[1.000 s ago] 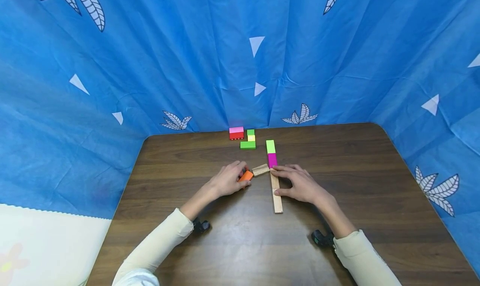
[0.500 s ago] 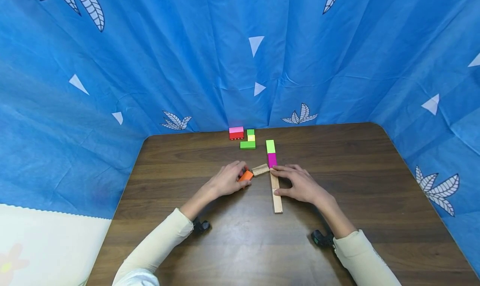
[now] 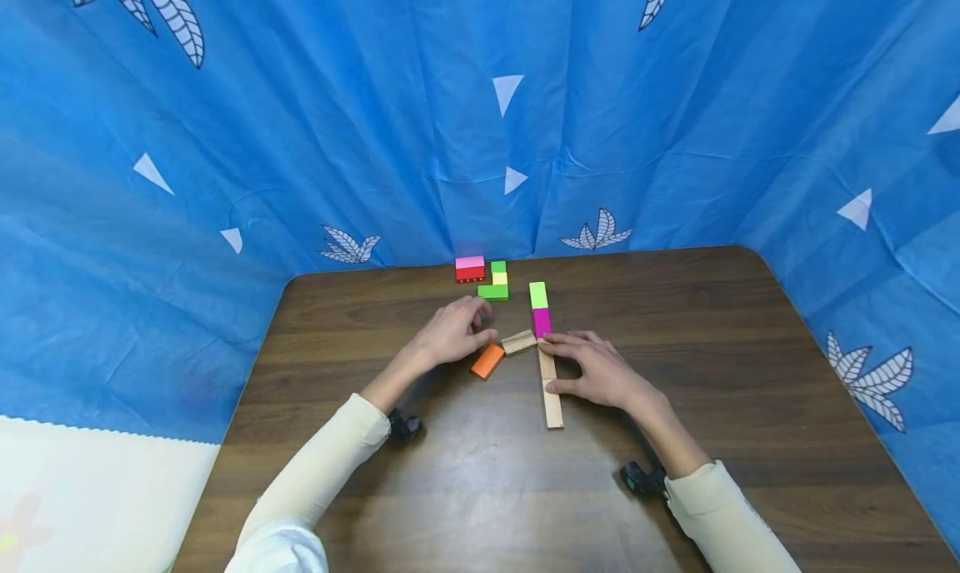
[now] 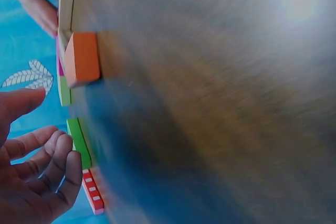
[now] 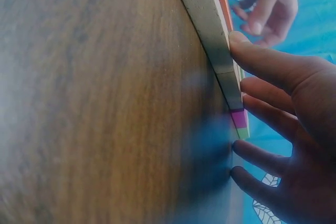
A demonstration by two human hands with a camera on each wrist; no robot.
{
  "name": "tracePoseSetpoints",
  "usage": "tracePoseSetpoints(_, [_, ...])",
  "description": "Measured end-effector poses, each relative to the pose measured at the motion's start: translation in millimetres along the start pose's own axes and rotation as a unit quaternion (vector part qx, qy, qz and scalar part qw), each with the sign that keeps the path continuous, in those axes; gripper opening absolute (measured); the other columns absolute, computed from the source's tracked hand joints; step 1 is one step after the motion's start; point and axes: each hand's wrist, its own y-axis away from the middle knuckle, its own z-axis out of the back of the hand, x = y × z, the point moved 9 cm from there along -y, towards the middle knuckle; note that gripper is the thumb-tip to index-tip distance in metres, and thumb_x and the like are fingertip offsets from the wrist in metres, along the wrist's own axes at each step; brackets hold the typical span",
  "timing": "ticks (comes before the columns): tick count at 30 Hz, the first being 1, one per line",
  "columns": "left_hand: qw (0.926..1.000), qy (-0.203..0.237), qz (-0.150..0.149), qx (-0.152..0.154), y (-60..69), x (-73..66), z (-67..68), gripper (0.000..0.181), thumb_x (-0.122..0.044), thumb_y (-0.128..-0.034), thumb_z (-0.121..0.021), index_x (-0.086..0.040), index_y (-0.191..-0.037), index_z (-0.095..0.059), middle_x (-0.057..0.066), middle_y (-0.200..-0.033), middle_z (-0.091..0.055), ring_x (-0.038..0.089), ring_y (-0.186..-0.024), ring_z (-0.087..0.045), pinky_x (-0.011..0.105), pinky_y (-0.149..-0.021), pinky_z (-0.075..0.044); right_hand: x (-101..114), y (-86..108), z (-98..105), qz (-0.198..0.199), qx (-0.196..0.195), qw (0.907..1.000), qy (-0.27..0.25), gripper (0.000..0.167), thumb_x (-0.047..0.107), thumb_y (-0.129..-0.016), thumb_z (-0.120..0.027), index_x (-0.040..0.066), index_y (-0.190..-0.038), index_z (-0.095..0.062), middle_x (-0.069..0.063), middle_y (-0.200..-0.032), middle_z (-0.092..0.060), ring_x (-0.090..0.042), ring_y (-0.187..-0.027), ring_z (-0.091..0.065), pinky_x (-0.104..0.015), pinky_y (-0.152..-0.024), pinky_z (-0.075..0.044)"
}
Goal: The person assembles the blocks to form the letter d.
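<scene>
In the head view, two plain wooden blocks [image 3: 552, 410] lie end to end in a line, with a magenta block [image 3: 541, 319] and a lime-green block [image 3: 538, 295] beyond them. My right hand [image 3: 600, 373] touches these wooden blocks with thumb and fingertips, its fingers fairly straight. Another wooden block [image 3: 519, 342] slants off to the left of the line. Near its left end an orange block [image 3: 487, 362] lies on the table, untouched. My left hand [image 3: 450, 331] hovers just beyond the orange block, holding nothing, with fingers loosely bent [image 4: 58, 166] in the left wrist view.
Toward the table's back edge lie a green block [image 3: 492, 293], a yellow block [image 3: 499, 278] and a small green block [image 3: 498, 266]. Left of them a red block [image 3: 470, 275] touches a pink block [image 3: 469, 262]. A blue curtain [image 3: 420, 139] hangs behind the table [image 3: 750, 348].
My left hand has let go of the orange block and moved away toward the back, near the green block. The right hand stays at the wooden blocks.
</scene>
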Motion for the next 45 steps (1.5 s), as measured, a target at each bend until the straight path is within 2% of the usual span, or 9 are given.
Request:
tracePoseSetpoints(5, [0.9998,-0.002,0.011,-0.018,-19.0,6.3,6.2,0.039,-0.036,-0.1011,-0.075,-0.013,-0.131,-0.066,0.005,-0.112,-0.069,0.02,-0.095,-0.068,0.042,-0.083,-0.058,2.4,0.7,1.0,0.008,-0.002,1.0,0.0,0.074,0.046,-0.093,-0.083,0.023,-0.158,-0.056,-0.005,-0.17,-0.048,-0.044,-0.153,-0.042,-0.079,-0.12,-0.03])
tracePoseSetpoints(11, [0.9978,-0.017,0.048,-0.042,-37.4,18.0,7.8,0.04,-0.037,-0.1003,-0.074,-0.016,-0.132,-0.066,0.006,-0.122,-0.067,0.027,-0.101,-0.068,0.049,-0.081,-0.059,1.4,0.9,-0.9,0.006,0.0,1.0,0.0,0.073,0.045,-0.094,-0.083,0.022,-0.158,-0.056,-0.006,-0.169,-0.049,-0.044,-0.153,-0.043,-0.078,-0.12,-0.03])
tracePoseSetpoints(16, [0.9959,-0.02,0.064,-0.061,-51.0,24.8,7.9,0.039,-0.033,-0.0981,-0.078,-0.014,-0.131,-0.068,0.006,-0.125,-0.064,0.03,-0.111,-0.066,0.054,-0.086,-0.059,1.4,1.1,-0.1,0.002,0.003,1.0,0.001,0.074,0.046,-0.094,-0.083,0.024,-0.158,-0.055,-0.005,-0.17,-0.048,-0.043,-0.153,-0.043,-0.078,-0.12,-0.03])
tracePoseSetpoints(21, [0.9949,-0.035,0.072,-0.061,-60.2,31.8,4.9,0.039,-0.03,-0.0971,-0.08,-0.013,-0.13,-0.07,0.007,-0.127,-0.066,0.031,-0.119,-0.063,0.055,-0.093,-0.058,2.6,0.3,0.6,0.005,0.002,1.0,0.0,0.074,0.047,-0.094,-0.083,0.024,-0.159,-0.055,-0.004,-0.17,-0.047,-0.043,-0.154,-0.042,-0.081,-0.119,-0.028])
tracePoseSetpoints(25, [0.9957,-0.038,0.065,-0.052,-64.0,34.6,1.1,0.036,-0.026,-0.0957,-0.082,-0.01,-0.127,-0.072,0.008,-0.122,-0.07,0.029,-0.117,-0.063,0.051,-0.098,-0.057,2.9,1.0,0.2,0.007,0.003,1.0,-0.004,0.075,0.046,-0.093,-0.083,0.025,-0.159,-0.055,-0.003,-0.171,-0.047,-0.044,-0.154,-0.042,-0.081,-0.12,-0.028])
tracePoseSetpoints(30, [0.9968,-0.038,0.055,-0.044,-66.9,35.2,-1.0,0.032,-0.023,-0.0949,-0.083,-0.01,-0.122,-0.072,0.009,-0.116,-0.07,0.027,-0.109,-0.067,0.047,-0.099,-0.056,0.0,0.9,0.9,0.003,-0.002,1.0,-0.001,0.074,0.047,-0.093,-0.083,0.026,-0.159,-0.055,-0.002,-0.171,-0.047,-0.042,-0.154,-0.043,-0.08,-0.12,-0.028])
tracePoseSetpoints(34, [0.9973,-0.029,0.056,-0.039,-63.2,36.0,1.4,0.03,-0.024,-0.0956,-0.082,-0.009,-0.12,-0.071,0.01,-0.117,-0.071,0.027,-0.109,-0.068,0.048,-0.099,-0.057,1.2,0.1,0.9,0.006,-0.001,1.0,-0.002,0.074,0.047,-0.093,-0.083,0.025,-0.159,-0.055,-0.003,-0.17,-0.047,-0.043,-0.154,-0.042,-0.081,-0.12,-0.028])
tracePoseSetpoints(39, [0.9978,-0.015,0.055,-0.033,-53.3,36.4,4.6,0.03,-0.026,-0.0964,-0.08,-0.009,-0.118,-0.071,0.011,-0.118,-0.072,0.028,-0.107,-0.069,0.047,-0.097,-0.058,3.1,1.8,2.7,0.005,-0.001,1.0,0.0,0.074,0.045,-0.093,-0.083,0.023,-0.158,-0.056,-0.004,-0.17,-0.048,-0.044,-0.154,-0.042,-0.08,-0.12,-0.028])
tracePoseSetpoints(45, [0.9972,-0.011,0.059,-0.045,-34.3,41.0,9.7,0.028,-0.027,-0.0949,-0.082,-0.009,-0.113,-0.07,0.009,-0.112,-0.07,0.024,-0.099,-0.066,0.044,-0.09,-0.058,4.3,2.4,3.0,0.005,-0.003,1.0,0.003,0.074,0.045,-0.093,-0.084,0.023,-0.158,-0.056,-0.005,-0.17,-0.048,-0.044,-0.154,-0.042,-0.081,-0.12,-0.028])
